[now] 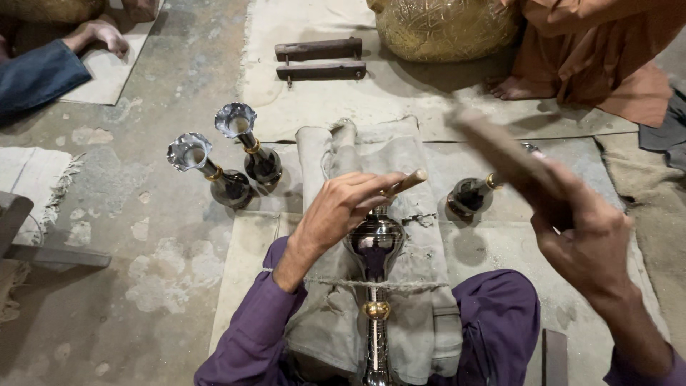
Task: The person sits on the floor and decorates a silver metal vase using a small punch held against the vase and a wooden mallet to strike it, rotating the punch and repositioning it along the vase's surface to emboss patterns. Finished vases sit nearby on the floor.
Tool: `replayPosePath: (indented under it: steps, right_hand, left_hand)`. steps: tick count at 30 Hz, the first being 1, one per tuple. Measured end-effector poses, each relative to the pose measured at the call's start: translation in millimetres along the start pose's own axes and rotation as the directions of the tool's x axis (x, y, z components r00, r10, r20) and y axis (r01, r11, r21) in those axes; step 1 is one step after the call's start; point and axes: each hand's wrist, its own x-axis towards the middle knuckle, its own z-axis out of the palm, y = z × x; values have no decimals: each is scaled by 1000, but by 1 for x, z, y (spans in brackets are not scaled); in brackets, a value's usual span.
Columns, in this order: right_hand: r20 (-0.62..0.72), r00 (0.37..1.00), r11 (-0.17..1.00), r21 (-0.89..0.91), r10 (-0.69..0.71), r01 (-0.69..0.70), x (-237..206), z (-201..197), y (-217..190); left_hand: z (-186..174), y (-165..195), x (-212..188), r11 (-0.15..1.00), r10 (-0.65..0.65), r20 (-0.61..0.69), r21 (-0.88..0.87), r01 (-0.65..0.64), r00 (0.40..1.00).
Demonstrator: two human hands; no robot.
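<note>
My left hand grips a short wooden-handled punch set against the dark, shiny body of a metal vase. The vase lies lengthwise on a padded grey cloth roll between my purple-clad knees, held by a cord across it, with a gold ring on its neck. My right hand is raised at the right, shut on a wooden mallet that is blurred by motion and points up and left.
Two finished fluted vases stand on the floor at left; a third vase lies right of the roll. Two wooden bars and a large engraved brass pot sit beyond. One person's hand is at top left, another person's foot at top right.
</note>
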Motion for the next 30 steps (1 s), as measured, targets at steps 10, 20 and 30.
replayPosePath:
  steps: [10,20,30]
  right_hand:
    - [73,992,984,-139,-99,108,5,9,14]
    - [207,978,911,-396,-34,116,30,-7,-13]
    - [219,974,959,-284,64,1,26,-6,-7]
  left_hand:
    - [4,1,-8,982,-170,-46,-95,165,984]
    - [1,11,-6,952,-226,-97,-233,199,969]
    - [2,8,-7,946,-236,-114,-253,201,965]
